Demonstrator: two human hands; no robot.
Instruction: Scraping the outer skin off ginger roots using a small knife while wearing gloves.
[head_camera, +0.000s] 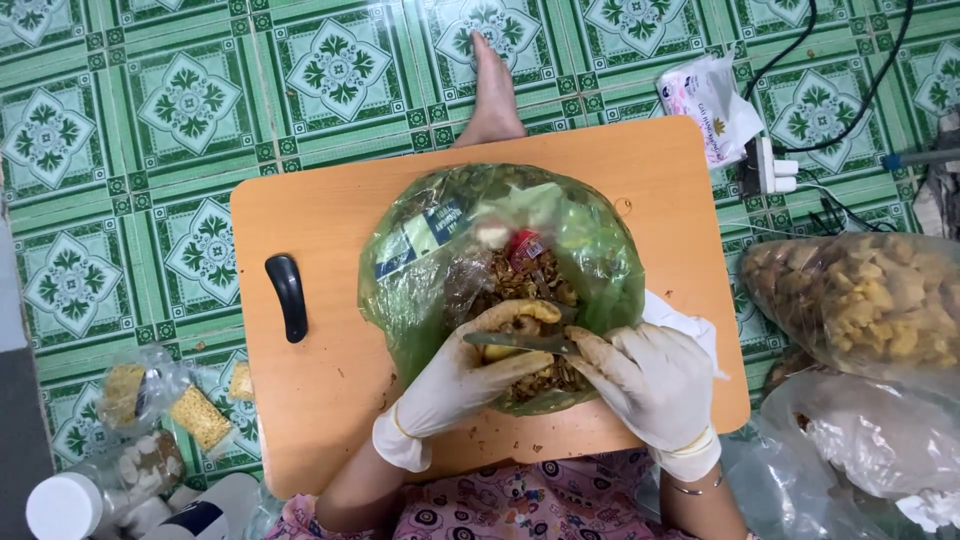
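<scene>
A person sits at a low orange table on a green patterned tile floor, seen from above. One green plastic bag lies open on the middle of the table, holding brown peelings and scraps. Both hands wear white gloves and work over the bag's near edge. The left hand curls around one small yellowish root piece, gripping it between thumb and fingers. The right hand is closed around the handle of one knife. The blade's long axis runs roughly level, pointing from the right hand toward the left hand, and lies just below the root piece, touching or nearly touching it. Both hands are equally close to the piece.

Left of the bag, one black handle-shaped object rests on the table. Right of the table, one clear bag of yellowish chunks sits on the floor.
</scene>
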